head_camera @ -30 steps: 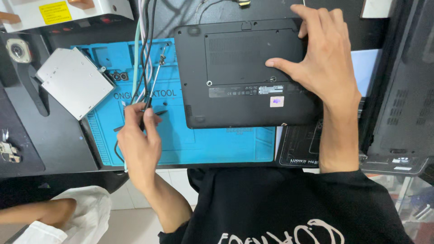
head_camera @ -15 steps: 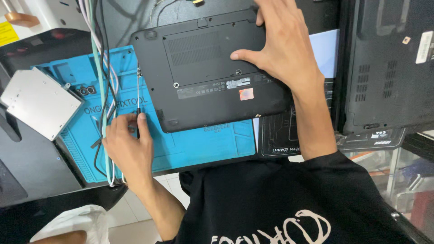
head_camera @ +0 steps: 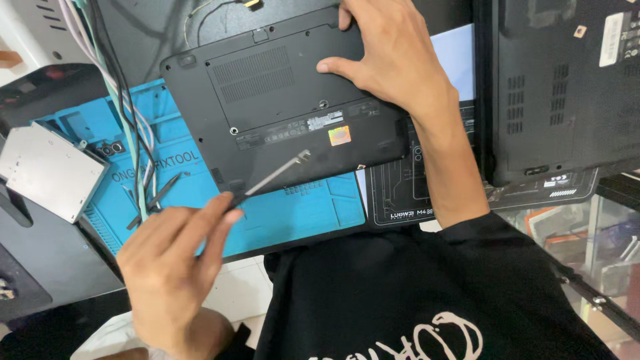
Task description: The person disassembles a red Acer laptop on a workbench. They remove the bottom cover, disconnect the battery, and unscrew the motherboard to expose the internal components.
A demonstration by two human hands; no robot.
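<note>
A black laptop (head_camera: 280, 113) lies upside down, partly on a blue work mat (head_camera: 293, 213). My right hand (head_camera: 393, 60) rests flat on its far right corner, thumb stretched across the bottom cover. My left hand (head_camera: 170, 260) pinches a thin metal pry tool (head_camera: 273, 177) by its dark end; the bent silver tip hovers over the laptop's near edge, below a small coloured sticker (head_camera: 339, 135).
A silver optical drive (head_camera: 50, 170) lies at the left on the mat's edge. Several cables (head_camera: 120, 100) hang down across the mat, beside black tweezers (head_camera: 157, 197). A second black laptop (head_camera: 567, 87) sits at the right on a dark mat (head_camera: 400, 193).
My left hand has lifted off the mat with the pry tool and swung its tip over the laptop's near edge. The view has shifted; my right hand stays on the laptop.
</note>
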